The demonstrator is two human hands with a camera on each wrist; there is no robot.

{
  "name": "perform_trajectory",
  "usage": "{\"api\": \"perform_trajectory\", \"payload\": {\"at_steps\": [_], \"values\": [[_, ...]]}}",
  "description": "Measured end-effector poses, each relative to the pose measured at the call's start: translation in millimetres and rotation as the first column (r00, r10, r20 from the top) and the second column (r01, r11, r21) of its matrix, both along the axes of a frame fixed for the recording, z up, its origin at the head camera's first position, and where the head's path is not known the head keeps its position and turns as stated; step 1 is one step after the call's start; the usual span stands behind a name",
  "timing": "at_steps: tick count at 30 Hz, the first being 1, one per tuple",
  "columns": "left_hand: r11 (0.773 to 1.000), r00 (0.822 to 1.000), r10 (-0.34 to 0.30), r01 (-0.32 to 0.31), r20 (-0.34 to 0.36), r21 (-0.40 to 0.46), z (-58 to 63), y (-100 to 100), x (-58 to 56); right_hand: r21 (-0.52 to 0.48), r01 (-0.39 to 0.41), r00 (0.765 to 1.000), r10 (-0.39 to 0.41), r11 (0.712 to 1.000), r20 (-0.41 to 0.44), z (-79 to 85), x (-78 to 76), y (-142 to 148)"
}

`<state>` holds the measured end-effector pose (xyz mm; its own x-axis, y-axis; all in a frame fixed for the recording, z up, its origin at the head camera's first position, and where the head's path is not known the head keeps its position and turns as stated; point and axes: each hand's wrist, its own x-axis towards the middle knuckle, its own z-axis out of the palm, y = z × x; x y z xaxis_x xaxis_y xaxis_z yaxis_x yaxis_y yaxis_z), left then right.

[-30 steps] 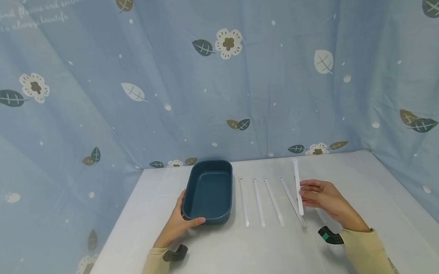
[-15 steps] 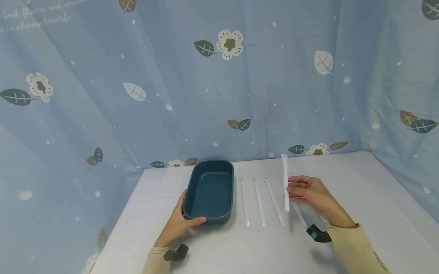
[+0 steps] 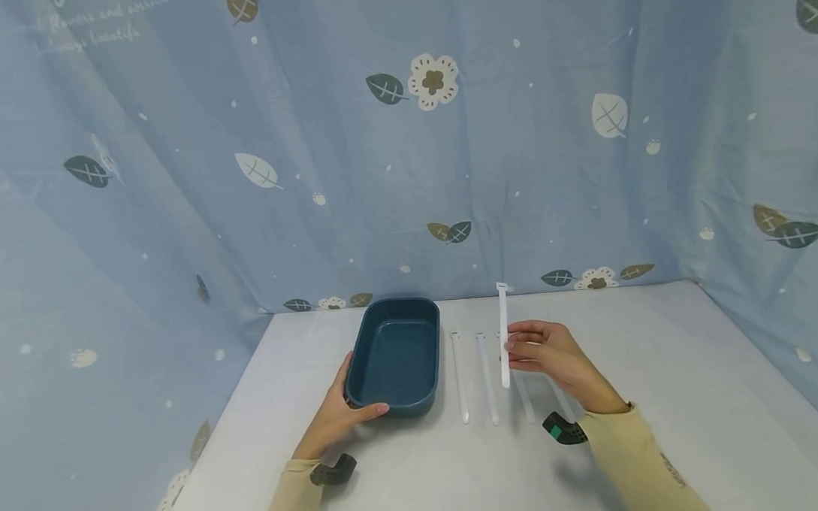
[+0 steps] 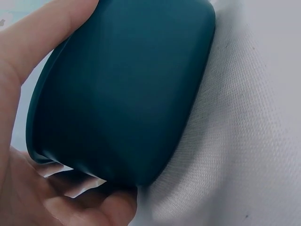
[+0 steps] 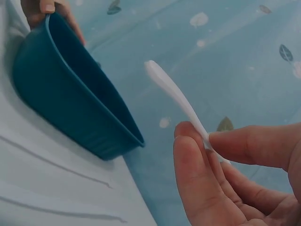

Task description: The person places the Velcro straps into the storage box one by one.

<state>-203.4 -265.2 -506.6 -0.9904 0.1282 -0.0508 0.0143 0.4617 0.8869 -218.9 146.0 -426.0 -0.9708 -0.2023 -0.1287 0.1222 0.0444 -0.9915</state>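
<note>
While the left hand point(image 3: 332, 417) grips the tub point(image 3: 397, 365), the right hand point(image 3: 549, 353) pinches a strip point(image 3: 503, 320), a carry likely needing steadiness.

White strip point(image 5: 180, 97) — in right hand point(image 5: 240, 188)

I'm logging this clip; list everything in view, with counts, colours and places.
Curtain: 1, blue with leaf and flower prints, behind the table
Table: 1, white, in front of the curtain
Bin: 1, dark teal, left part of the table
Held strip: 1, white, raised above the table
Other strips: at least 4, white, on the table right of the bin; row partly hidden
Wrist devices: 2, black, one at each wrist
Sleeves: 2, pale yellow, on the forearms
Left hand: 1, bare, gripping the bin's near left corner
Right hand: 1, bare, pinching the held strip
</note>
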Motion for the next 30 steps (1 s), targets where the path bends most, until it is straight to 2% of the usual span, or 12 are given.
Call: {"api": "perform_trajectory", "payload": {"at_steps": [10, 16, 30], "values": [[1.0, 1.0, -0.009, 0.009, 0.0, 0.013, 0.2, 3, -0.2, -0.02, 0.005, 1.0, -0.005, 1.0, 0.0, 6.2, -6.3, -22], [1.0, 1.0, -0.013, 0.013, -0.005, 0.014, 0.8, 4, 0.7, -0.01, 0.004, 1.0, -0.005, 1.0, -0.029, 8.2, -11.5, -34], [1.0, 1.0, -0.004, 0.004, -0.001, -0.004, 0.5, 1, 3.3, -0.081, -0.035, 0.999, 0.033, 0.996, -0.032, 12.5, -18.7, -66]]}}
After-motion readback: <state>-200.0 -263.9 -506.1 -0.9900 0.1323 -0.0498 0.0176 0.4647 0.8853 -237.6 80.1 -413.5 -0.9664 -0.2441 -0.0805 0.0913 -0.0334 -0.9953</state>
